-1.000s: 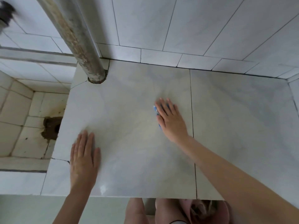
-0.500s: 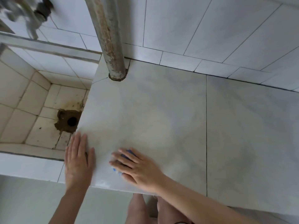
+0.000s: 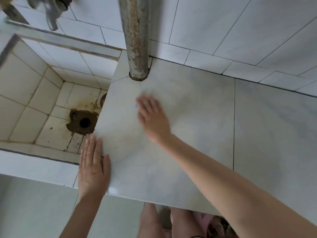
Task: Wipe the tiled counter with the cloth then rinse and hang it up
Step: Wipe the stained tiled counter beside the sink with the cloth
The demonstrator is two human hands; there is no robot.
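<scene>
The tiled counter (image 3: 197, 127) of pale marbled tiles fills the middle and right. My right hand (image 3: 152, 115) lies flat on it, blurred by motion, fingers spread and pressing a blue cloth (image 3: 136, 105) against the tile. Only slivers of the cloth show between and beside the fingers. My left hand (image 3: 93, 167) rests flat, fingers straight, on the counter's front left corner beside the sink.
A rusty vertical pipe (image 3: 135, 38) meets the counter at its back left corner. Left of the counter a tiled sink (image 3: 34, 100) drops down, with a stained drain hole (image 3: 84, 122). A tap (image 3: 51, 12) hangs blurred at top left. Tiled wall runs behind.
My right hand has swept with the cloth from the counter's front edge near my left hand back toward the pipe. The left hand has stayed put; the view shifted.
</scene>
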